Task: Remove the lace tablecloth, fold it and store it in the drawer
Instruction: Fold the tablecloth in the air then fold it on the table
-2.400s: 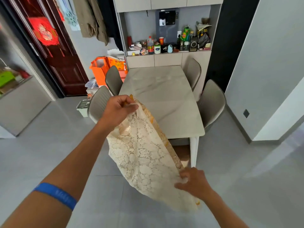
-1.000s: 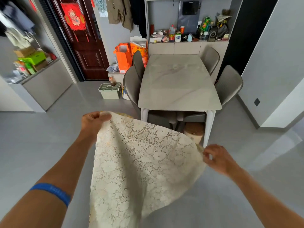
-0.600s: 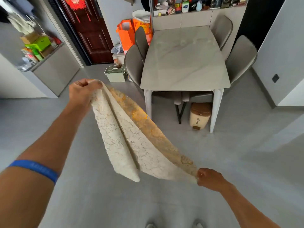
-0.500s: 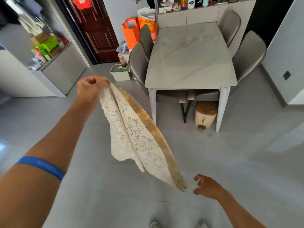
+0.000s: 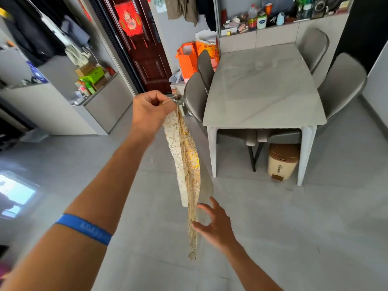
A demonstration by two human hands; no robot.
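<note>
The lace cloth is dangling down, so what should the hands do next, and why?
Probably the open right hand should pinch the low end of the lace tablecloth. Only the left hand grips it, at the top, so it hangs in a loose strip.

A bare marble-topped table [image 5: 262,89] stands between four grey chairs [image 5: 341,82]. A small bin [image 5: 282,160] sits under its near end. Orange bags [image 5: 188,59] stand beside a dark red door [image 5: 144,49].
</note>
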